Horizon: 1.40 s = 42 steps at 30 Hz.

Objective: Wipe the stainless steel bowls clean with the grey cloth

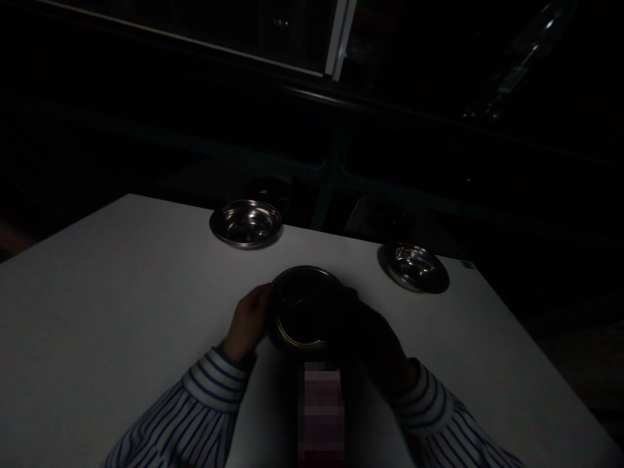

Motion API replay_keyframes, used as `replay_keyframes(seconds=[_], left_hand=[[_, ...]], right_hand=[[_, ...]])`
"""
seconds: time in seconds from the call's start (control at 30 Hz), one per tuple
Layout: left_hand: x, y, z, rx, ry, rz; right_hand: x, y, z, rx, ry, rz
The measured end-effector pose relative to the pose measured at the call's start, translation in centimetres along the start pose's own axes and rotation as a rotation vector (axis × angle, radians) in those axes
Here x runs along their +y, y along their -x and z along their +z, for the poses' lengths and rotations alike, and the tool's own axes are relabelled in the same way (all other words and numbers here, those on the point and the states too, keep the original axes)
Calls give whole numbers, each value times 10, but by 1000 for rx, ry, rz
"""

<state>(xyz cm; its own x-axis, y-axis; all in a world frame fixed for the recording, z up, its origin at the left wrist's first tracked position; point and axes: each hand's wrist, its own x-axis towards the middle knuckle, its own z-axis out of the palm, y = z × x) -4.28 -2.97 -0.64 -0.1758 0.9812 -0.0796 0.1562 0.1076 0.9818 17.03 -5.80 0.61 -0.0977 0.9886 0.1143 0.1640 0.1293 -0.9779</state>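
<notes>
Gripping the nearest bowl (299, 305) inside the desk's (121, 305) far edge, our left hand (247, 323) is likely steadying it; our right hand's (377, 335) grip, unclear.

The surface (146, 279) is coloured white, dulled to grey by shadow. The held bowl (302, 309) is darkened almost to black, its inside marked low down by a thin yellowish line. The left bowl (246, 224) and the right bowl (416, 268) are coloured silver, streaked with white glints and dark patches. The left sleeve (190, 409) and right sleeve (439, 409) are striped blue on white. The window frame (340, 39) is coloured pale grey, the post (323, 195) dark teal.
</notes>
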Motion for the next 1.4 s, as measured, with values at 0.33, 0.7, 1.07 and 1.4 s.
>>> replay_keyframes(seconds=[0.33, 0.7, 1.07, 1.4], left_hand=[[-7, 5, -3, 10, 12, -21], [-11, 5, -6, 53, 31, -39], [-5, 10, -1, 1, 91, 43], [-4, 11, -2, 58, 99, 106]], right_hand=[[-20, 1, -18, 165, 94, -160], [-42, -12, -19, 195, -188, 106], [-37, -7, -24, 210, -63, 67], [-34, 1, -33, 237, -21, 82]])
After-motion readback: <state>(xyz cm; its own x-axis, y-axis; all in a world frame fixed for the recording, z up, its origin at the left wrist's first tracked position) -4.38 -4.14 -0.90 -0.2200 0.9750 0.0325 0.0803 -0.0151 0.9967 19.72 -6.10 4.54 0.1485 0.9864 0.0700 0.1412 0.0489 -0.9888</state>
